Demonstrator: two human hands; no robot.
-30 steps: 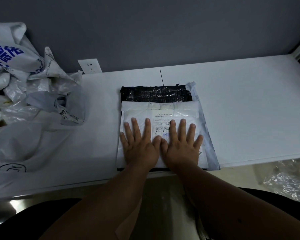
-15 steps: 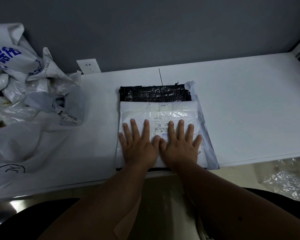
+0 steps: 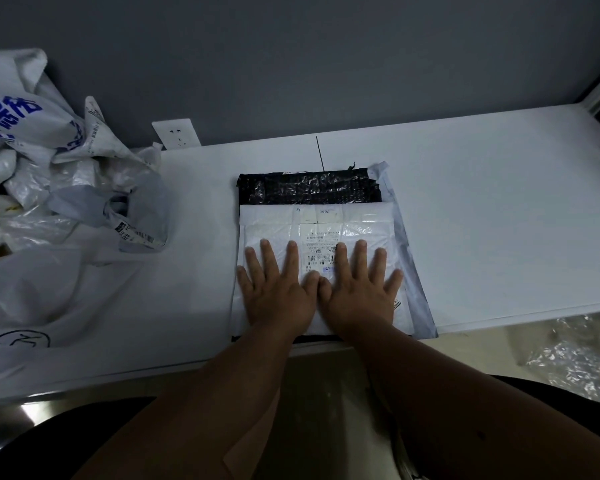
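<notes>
A white bag is laid on top of a small stack at the front edge of the bench, near the middle. The left hand and the right hand are laid flat on it, side by side, with the thumbs touching. The fingers of both hands are spread wide and held straight, and nothing is gripped. The bag is pressed down, most likely so that the air is pushed out and the stack is made flat and neat. The palms are set on the near half of the bag, so the weight of the arms can be put on it.

Under the white bag a black bag is seen, and only its far strip shows, toward the back edge. A grey bag is seen as a thin strip along the right side. The near ends seem to be lined up, so the bigger bags are left sticking out. A paper label is stuck on the white bag and is partly covered by the fingers.

At the left end of the bench a heap of crumpled bags is piled, well apart from the stack. It may be the pile from which bags are taken to be flattened. A wall socket is set in the wall behind the back edge, close to the heap
</notes>
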